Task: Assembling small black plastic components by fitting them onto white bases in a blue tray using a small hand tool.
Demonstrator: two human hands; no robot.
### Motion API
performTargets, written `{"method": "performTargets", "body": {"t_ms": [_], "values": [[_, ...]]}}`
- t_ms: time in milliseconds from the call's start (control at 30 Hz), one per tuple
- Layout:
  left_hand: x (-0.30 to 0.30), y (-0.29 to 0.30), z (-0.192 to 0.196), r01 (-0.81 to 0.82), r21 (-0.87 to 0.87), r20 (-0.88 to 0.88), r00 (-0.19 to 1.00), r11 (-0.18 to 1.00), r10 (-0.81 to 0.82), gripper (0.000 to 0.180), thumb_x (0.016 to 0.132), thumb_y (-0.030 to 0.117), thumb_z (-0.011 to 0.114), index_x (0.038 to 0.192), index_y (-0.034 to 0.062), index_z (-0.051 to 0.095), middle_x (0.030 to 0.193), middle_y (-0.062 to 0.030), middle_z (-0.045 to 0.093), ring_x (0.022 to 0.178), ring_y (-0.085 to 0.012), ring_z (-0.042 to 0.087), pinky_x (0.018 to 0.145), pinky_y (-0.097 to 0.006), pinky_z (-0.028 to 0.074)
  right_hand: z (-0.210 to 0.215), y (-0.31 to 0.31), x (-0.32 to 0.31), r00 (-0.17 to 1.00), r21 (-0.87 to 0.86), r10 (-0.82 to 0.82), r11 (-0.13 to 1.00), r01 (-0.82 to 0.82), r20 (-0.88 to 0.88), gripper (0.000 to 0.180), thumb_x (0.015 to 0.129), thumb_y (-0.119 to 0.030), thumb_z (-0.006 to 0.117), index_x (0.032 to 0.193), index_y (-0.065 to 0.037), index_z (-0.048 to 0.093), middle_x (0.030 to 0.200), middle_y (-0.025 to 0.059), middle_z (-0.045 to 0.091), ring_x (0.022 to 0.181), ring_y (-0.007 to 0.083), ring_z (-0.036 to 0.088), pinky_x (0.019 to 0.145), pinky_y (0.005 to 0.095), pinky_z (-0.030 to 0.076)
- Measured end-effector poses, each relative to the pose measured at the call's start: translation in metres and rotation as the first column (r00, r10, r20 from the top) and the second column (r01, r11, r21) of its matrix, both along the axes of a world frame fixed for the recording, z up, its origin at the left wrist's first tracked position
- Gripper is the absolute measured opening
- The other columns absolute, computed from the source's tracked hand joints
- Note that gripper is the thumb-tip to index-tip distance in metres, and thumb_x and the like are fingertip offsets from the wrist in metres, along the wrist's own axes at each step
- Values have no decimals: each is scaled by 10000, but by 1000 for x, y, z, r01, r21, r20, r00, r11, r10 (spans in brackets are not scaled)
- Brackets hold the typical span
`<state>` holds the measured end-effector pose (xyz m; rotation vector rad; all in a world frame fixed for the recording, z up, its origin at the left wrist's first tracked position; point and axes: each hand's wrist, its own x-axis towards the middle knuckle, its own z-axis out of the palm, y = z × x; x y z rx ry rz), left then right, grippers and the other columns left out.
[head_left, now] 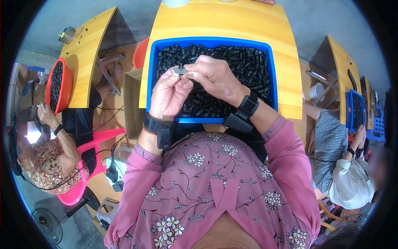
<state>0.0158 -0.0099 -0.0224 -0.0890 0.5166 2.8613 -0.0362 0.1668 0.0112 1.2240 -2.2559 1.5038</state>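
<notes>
Over the near part of a blue tray (pixel 273 89) filled with small black plastic parts (pixel 244 68), my two hands meet. My left hand (pixel 171 94) has its palm turned up and pinches a small flat grey piece (pixel 179 71), which looks like metal, between thumb and fingers. Against the right end of that piece, the thumb and forefinger of my right hand (pixel 217 77) are pressed together. Whatever lies between them is too small and covered to make out. Black devices are strapped on both my wrists.
The tray rests on a yellow wooden table (pixel 224 20). A cardboard box (pixel 133 103) stands left of it. Farther left, a person sits by a red basin (pixel 68 85) of black parts; on the right, another sits at a smaller blue tray (pixel 356 108). Cables cross the floor.
</notes>
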Motion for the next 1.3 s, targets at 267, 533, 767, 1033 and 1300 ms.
{"method": "performTargets", "body": {"t_ms": [267, 533, 767, 1033, 1300], "values": [[0, 0, 0, -23, -25, -37, 999, 999, 22, 84, 943, 38, 562, 1013, 5, 593, 943, -89, 654, 846, -153, 594, 725, -295, 471, -3, 6, -5, 998, -11, 16, 1000, -17, -63, 184, 894, -113, 657, 1032, 4, 691, 849, 117, 635, 753, 250, 649, 673, 308, 523], [1, 1, 2, 9, 52, -11, 1000, 999, -8, 93, 941, 26, 551, 1017, 2, 597, 952, -92, 653, 846, -156, 595, 711, -293, 470, -2, 0, 0, 1000, 6, -3, 1000, 3, -10, 175, 863, -91, 655, 1012, -6, 685, 843, 130, 610, 764, 300, 633, 686, 364, 537], [0, 0, -1, -12, -7, -14, 1000, 1000, 12, 88, 947, 34, 549, 1016, 5, 595, 954, -93, 652, 847, -157, 593, 711, -293, 467, -2, 2, -4, 999, 21, 8, 1000, -7, -50, 165, 863, -108, 658, 990, -6, 685, 824, 142, 608, 759, 314, 630, 685, 371, 534], [-1, -1, 2, 1, 16, 3, 1000, 1000, -1, 95, 963, 51, 539, 1015, -10, 591, 903, -92, 628, 781, -142, 562, 699, -280, 459, 1, 6, -3, 999, -22, -33, 999, 34, 24, 156, 893, -123, 648, 988, -7, 690, 842, 134, 638, 749, 288, 644, 678, 342, 525], [0, -1, 0, 15, 37, 23, 1000, 999, -16, 101, 951, 11, 520, 1021, -7, 591, 929, -85, 632, 786, -136, 565, 689, -274, 469, 2, 0, 2, 1000, 34, -20, 999, 20, 4, 171, 873, -116, 643, 997, -3, 678, 837, 135, 607, 776, 314, 627, 699, 377, 531]]}}
